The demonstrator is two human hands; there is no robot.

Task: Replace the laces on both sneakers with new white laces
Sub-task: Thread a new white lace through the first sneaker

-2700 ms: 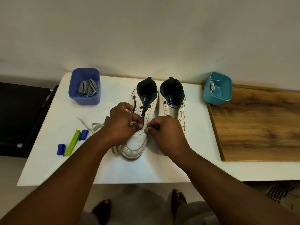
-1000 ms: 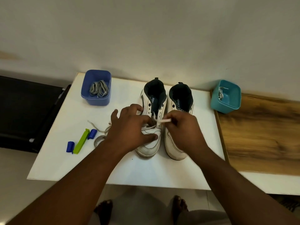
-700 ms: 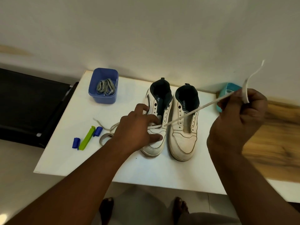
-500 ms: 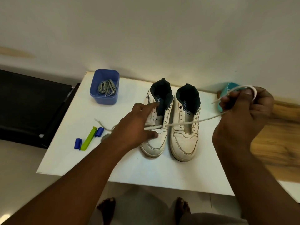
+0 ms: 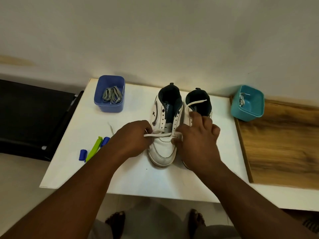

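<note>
Two white sneakers stand side by side on the white table [image 5: 138, 180], toes toward me. A new white lace [image 5: 158, 134] runs across the lowest eyelets of the left sneaker [image 5: 163, 149]. My left hand [image 5: 131, 140] pinches that lace at the shoe's left side. My right hand [image 5: 196, 140] pinches it at the shoe's right side, and the lace's free end rises over the right sneaker [image 5: 198, 102], whose toe my right hand hides.
A blue bin [image 5: 109, 94] with grey laces stands at the back left. A teal bin [image 5: 247, 103] with a white lace sits at the back right, on the edge of a wooden board [image 5: 283, 144]. A green and blue clip [image 5: 94, 149] lies left of my hand.
My right hand pulled the lace far out to the right and up, then came back down to the left sneaker's eyelets. The left hand stayed at the shoe.
</note>
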